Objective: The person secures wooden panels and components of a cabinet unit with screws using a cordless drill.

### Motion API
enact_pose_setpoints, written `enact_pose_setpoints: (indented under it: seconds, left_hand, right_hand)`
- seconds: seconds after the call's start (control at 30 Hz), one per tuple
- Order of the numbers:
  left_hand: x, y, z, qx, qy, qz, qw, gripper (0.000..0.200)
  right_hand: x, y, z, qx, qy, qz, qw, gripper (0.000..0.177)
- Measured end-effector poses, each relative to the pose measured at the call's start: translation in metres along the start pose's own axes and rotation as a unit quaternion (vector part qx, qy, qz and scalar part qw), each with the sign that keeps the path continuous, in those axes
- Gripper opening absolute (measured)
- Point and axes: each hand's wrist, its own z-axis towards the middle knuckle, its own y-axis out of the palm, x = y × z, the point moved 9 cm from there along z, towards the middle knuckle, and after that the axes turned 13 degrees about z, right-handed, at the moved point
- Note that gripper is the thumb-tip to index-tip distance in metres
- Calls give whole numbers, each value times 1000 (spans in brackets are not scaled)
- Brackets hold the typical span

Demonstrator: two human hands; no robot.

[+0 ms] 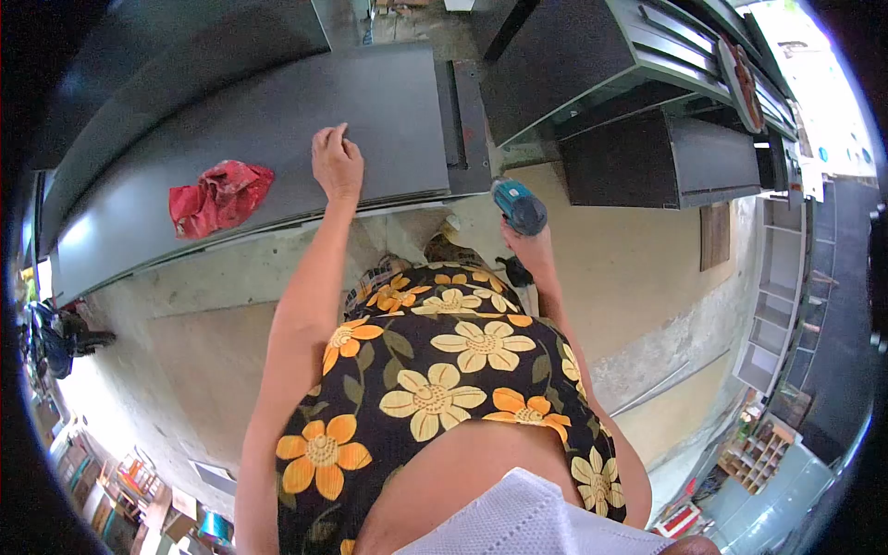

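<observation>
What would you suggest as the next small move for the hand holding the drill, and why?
Probably bring the teal drill up to the grey panel near the left hand. The right hand grips the drill short of the panel's edge, while the left hand rests on the panel; the red cloth lies well to the side.

Grey flat board (277,120); on it, crumpled red cloth (219,196); beside it, teal plastic drill (519,207); black garment (435,388) printed with yellow-orange flowers.
</observation>
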Motion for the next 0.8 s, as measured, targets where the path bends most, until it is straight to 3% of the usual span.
enact_pose_setpoints:
  seconds: [0.07,0.1,0.23,0.57,0.67,0.8]
  left_hand:
    - [-3,-22,-9,-12,-19,2,1000,29]
    - [42,20,20,21,-24,-20,999,29]
    - [47,16,31,40,-26,26,999,31]
    - [56,14,28,5,-30,81,996,31]
    - [58,15,29,7,-20,99,995,32]
    - [57,17,30,1,-29,96,995,32]
  right_hand:
    - [-4,3,1,-14,-36,-19,999,17]
    - [-11,-36,64,-5,-45,-69,997,18]
    - [-11,-35,98,-23,26,-118,992,22]
    - [25,-42,121,-33,36,-128,991,20]
    - [22,-38,121,-59,105,-146,982,28]
    - [22,-41,121,-49,102,-145,983,28]
